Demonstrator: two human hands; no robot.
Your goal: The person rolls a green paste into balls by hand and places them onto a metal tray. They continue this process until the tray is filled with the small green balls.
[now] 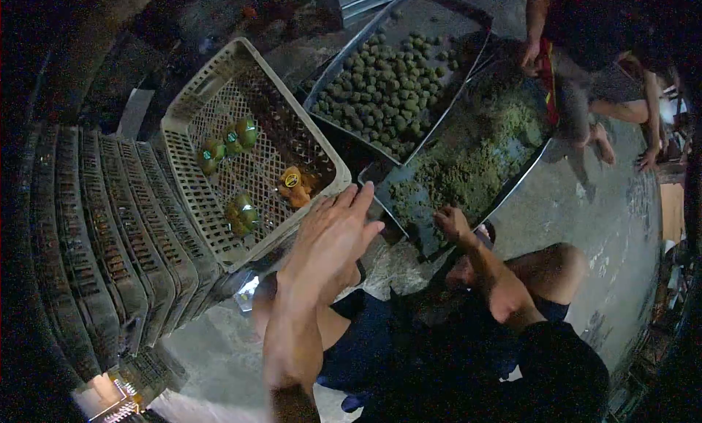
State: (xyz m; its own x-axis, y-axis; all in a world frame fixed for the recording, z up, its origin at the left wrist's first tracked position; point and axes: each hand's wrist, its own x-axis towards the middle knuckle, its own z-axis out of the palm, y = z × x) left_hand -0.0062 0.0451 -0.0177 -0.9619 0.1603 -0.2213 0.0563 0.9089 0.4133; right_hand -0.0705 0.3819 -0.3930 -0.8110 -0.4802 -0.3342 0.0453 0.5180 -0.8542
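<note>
My left hand is stretched out flat at the near corner of a pale plastic crate, its fingers together and pointing away from me. Inside the crate lie several clear packets of green contents and an orange-brown packet with a round yellow label. My right hand is over the near edge of a metal tray spread with loose, crumbly green material. Its fingers are curled in; I cannot tell what they hold.
A second metal tray behind holds many round greenish balls. Stacked crates stand at the left, under the pale crate. At the upper right another person sits low beside the trays, one hand near the far tray edge.
</note>
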